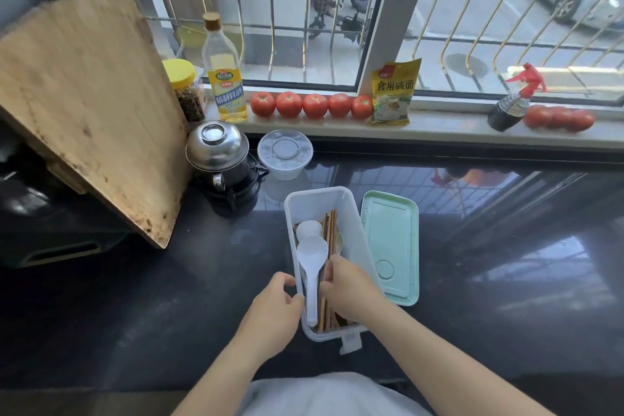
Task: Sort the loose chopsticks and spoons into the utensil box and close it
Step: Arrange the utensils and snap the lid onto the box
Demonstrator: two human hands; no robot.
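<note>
Utensil box (353,213) stands open between both hands. Left hand (273,307) grips its near wall, steadying it; right hand (347,287) pinches the chopsticks (329,230) beside the spoons (312,252), presumably aligning them. Lid (391,246) lies just right of the right hand, not yet fitted

chopsticks (329,230): near ends hidden by right hand (351,287); cutting board (84,94): left side cropped

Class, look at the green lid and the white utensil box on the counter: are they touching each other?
Cannot tell. In the head view the green lid lies flat right beside the utensil box, whose right wall overlaps the lid's left edge, hiding any contact or gap.
</note>
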